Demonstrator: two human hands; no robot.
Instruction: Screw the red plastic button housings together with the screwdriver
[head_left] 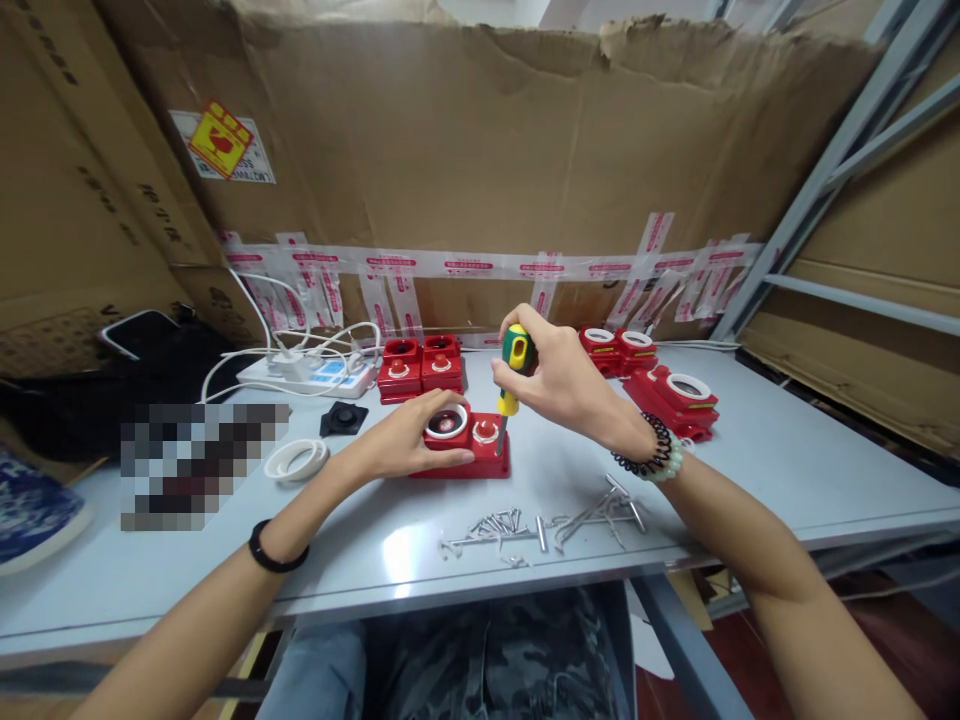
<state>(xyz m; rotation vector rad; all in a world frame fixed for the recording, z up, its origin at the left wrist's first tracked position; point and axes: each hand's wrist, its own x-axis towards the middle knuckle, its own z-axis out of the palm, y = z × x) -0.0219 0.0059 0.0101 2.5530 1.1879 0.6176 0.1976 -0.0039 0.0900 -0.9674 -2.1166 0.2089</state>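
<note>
A red box-shaped device (491, 465) with a white ring and a round red knob lies in the middle of the table. My left hand (409, 435) is closed around its left end, with the thumb along the front side. My right hand (551, 370) grips a screwdriver (517, 350) with a green and yellow handle. The screwdriver stands nearly upright, its shaft pointing down at the right end of the device. Whether the tip sits in a screw is too small to tell. Nearer the table's front edge lie several small screws (496, 522) and metal T-shaped rods (592, 515) with white strings.
More red devices stand behind (421, 370) and at the right (671, 400). White rings (297, 460) and a black square part (343, 418) lie to the left. A power strip (307, 376) with white cables is at the back left, before a cardboard wall (450, 150).
</note>
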